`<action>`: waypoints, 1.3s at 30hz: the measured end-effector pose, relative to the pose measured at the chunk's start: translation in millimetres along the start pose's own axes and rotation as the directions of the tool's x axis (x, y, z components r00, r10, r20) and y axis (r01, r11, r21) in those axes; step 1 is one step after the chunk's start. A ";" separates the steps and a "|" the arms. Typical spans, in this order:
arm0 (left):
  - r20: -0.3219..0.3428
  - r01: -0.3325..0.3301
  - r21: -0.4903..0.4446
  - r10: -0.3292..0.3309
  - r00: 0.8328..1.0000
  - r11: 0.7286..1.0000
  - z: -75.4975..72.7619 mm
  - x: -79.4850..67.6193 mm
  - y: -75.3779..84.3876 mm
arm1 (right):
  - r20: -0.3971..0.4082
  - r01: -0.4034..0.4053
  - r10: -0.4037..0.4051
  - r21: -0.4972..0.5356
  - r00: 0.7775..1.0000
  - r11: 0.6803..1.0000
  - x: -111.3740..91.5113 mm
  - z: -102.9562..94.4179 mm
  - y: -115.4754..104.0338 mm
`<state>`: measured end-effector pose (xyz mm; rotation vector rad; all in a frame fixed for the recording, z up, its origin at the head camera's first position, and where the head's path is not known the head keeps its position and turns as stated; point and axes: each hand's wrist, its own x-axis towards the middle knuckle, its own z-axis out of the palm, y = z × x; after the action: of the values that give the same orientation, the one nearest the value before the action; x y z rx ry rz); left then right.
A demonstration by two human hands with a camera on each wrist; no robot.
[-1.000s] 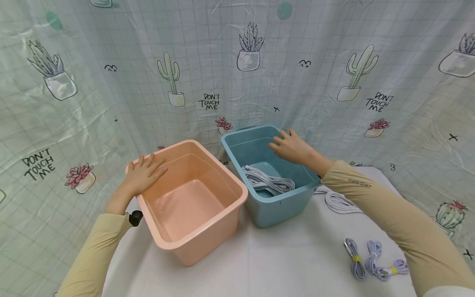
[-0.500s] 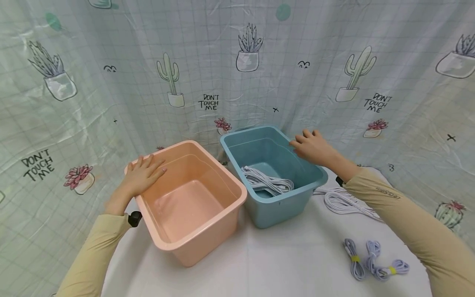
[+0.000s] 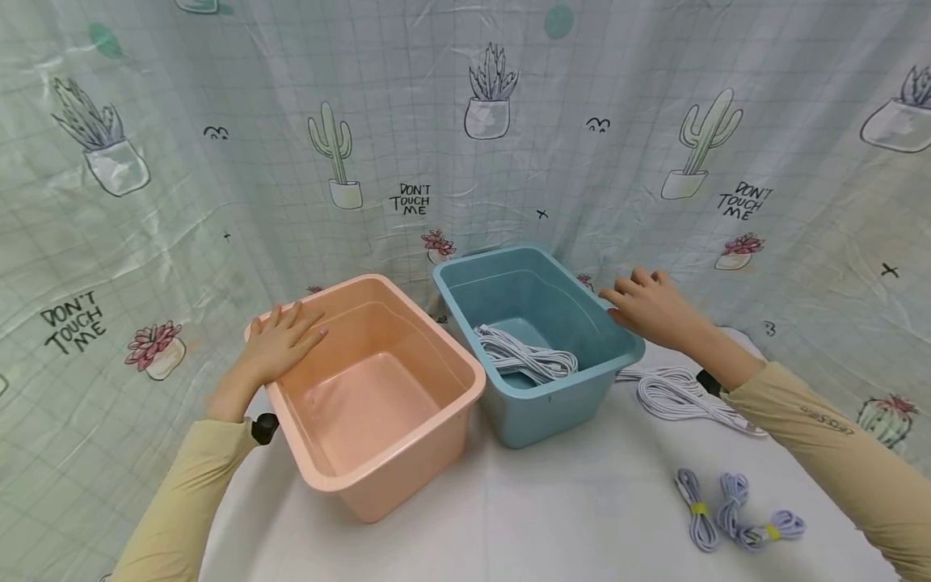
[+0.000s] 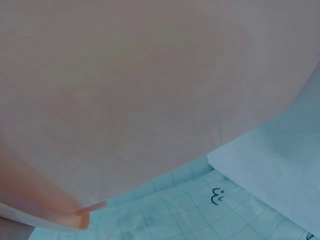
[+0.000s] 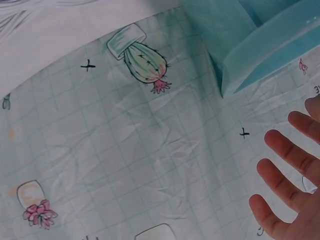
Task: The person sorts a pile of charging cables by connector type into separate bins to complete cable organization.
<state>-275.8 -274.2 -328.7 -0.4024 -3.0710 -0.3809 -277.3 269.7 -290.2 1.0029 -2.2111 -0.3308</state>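
Observation:
My left hand [image 3: 282, 346] rests with spread fingers on the left rim of a peach plastic bin [image 3: 407, 473], whose inside holds nothing. To its right stands a blue plastic bin [image 3: 556, 416] with bundled white cables [image 3: 525, 356] at its bottom. My right hand [image 3: 650, 307] hovers at the blue bin's right rim, fingers loosely bent and nothing in them. In the right wrist view its fingers [image 5: 282, 150] are spread apart, near the blue bin's corner. The peach bin's wall [image 4: 125, 100] fills most of the left wrist view.
A coiled white cable [image 3: 672, 394] lies on the white table [image 3: 553, 517] right of the blue bin. Nearer the front right are grey and pale purple cable bundles [image 3: 700, 509] with yellow ties. A cactus-print curtain [image 3: 407, 105] hangs behind and at the sides.
My right hand has moved right and slightly down, from over the blue bin's inside to its right rim. The left hand and both bins have stayed in place.

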 end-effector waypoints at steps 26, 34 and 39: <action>-0.014 -0.004 0.011 0.004 1.000 1.000 -2.1 -0.3 0.2 | -0.063 -0.084 0.083 -0.011 0.995 0.996 -80.8 -19.2 -1.9; -0.007 0.000 0.014 0.000 1.000 1.000 -1.4 0.1 -0.2 | -0.054 -0.080 0.077 -0.058 0.996 0.995 -108.8 -4.9 -3.8; 0.000 0.000 0.011 0.000 1.000 1.000 -0.9 -0.4 0.9 | -0.023 -0.093 0.092 -0.053 0.995 0.994 -125.9 2.4 -7.4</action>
<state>-275.2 -273.7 -327.6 -0.4019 -3.0718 -0.3641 -215.1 357.8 -355.6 0.8682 -2.2101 -0.3341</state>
